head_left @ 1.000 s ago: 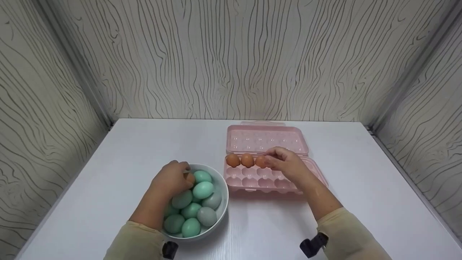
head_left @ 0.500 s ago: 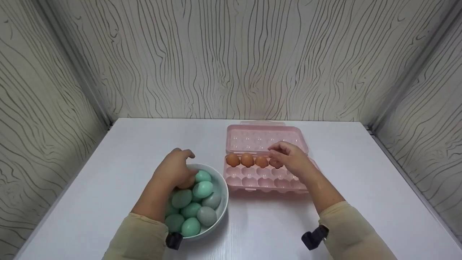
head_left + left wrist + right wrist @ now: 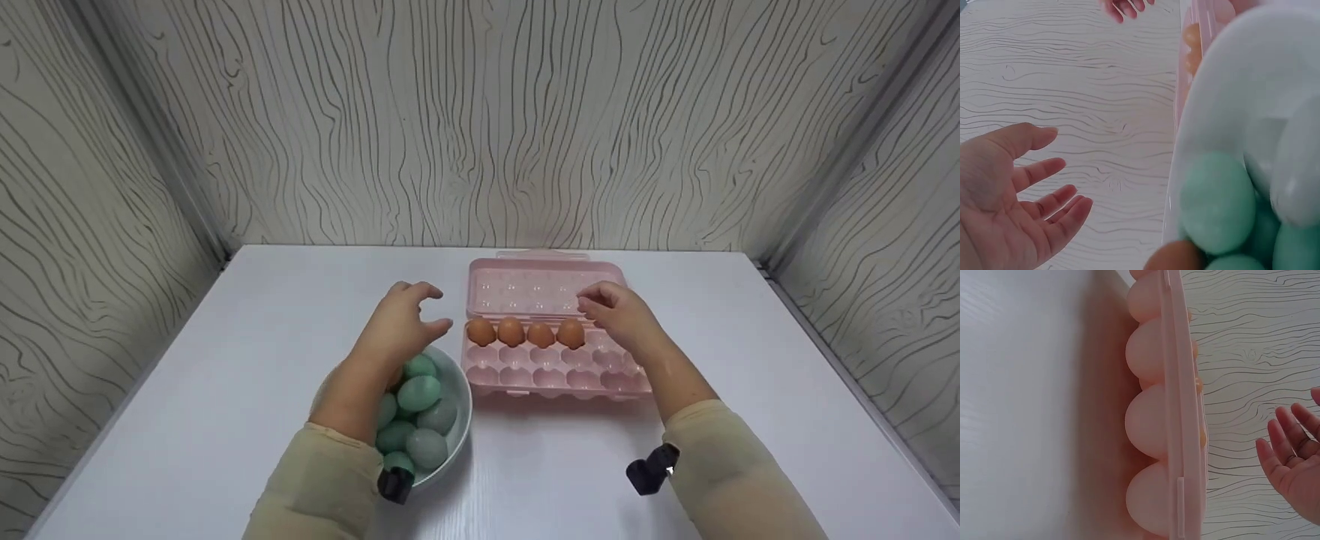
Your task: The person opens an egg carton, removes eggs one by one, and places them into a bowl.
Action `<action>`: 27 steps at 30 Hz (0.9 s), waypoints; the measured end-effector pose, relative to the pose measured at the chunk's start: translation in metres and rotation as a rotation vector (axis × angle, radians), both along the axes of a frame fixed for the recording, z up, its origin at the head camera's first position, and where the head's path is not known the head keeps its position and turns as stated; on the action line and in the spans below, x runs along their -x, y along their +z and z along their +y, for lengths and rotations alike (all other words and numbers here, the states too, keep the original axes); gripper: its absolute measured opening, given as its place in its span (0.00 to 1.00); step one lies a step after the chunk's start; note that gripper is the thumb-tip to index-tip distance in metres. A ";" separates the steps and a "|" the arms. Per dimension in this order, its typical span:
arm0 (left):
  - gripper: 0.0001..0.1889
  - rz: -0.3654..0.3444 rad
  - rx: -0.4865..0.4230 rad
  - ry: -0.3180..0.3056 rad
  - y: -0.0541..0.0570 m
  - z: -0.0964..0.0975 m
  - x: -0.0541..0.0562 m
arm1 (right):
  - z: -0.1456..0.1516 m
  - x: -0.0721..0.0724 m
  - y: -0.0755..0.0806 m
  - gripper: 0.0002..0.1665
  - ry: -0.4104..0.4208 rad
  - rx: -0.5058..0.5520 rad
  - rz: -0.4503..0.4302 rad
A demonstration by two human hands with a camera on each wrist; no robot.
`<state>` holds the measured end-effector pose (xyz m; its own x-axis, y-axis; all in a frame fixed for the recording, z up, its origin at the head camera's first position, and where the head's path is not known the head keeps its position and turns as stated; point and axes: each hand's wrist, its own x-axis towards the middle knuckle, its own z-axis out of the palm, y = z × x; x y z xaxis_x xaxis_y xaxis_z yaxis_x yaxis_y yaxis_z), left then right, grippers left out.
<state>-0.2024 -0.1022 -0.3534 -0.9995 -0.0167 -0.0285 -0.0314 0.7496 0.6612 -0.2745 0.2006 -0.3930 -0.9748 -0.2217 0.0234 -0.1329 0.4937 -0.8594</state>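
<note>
My left hand [image 3: 397, 326] hovers above the far side of a white bowl [image 3: 463, 420], thumb and fingers spread, holding nothing. Below it, green and grey-green eggs [image 3: 418, 394] fill the bowl, along with a brown egg [image 3: 1176, 257] partly hidden by my wrist in the head view. To the right lies an open pink egg carton [image 3: 551, 379]. Several brown eggs [image 3: 511, 331] sit side by side in its back row, starting from the left end. Over the right part of the carton, near its raised lid [image 3: 540, 289], my right hand [image 3: 624, 319] is held with loosely bent, empty fingers.
Both bowl and carton stand on a white table [image 3: 525, 472], the bowl close by the carton's left end. Behind the table rises a wall [image 3: 480, 120] with a wood-grain pattern, and similar panels flank both sides.
My left hand has let go of the brown egg in the bowl and moved up and forward. My right hand has drawn away from the rightmost brown egg, which now shows fully.
</note>
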 end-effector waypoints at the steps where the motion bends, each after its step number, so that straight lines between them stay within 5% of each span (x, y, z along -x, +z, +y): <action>1: 0.24 0.008 -0.005 -0.007 0.000 0.003 0.001 | 0.001 0.001 0.000 0.16 -0.008 -0.013 0.001; 11: 0.25 0.040 -0.070 -0.075 -0.012 0.037 0.006 | 0.000 0.005 -0.009 0.15 -0.041 -0.146 0.050; 20: 0.27 0.036 -0.097 -0.172 -0.029 0.063 0.001 | -0.014 0.006 -0.024 0.21 -0.061 -0.190 -0.018; 27: 0.23 -0.010 -0.141 -0.140 -0.035 0.074 -0.007 | -0.022 0.004 -0.046 0.29 -0.088 -0.213 0.008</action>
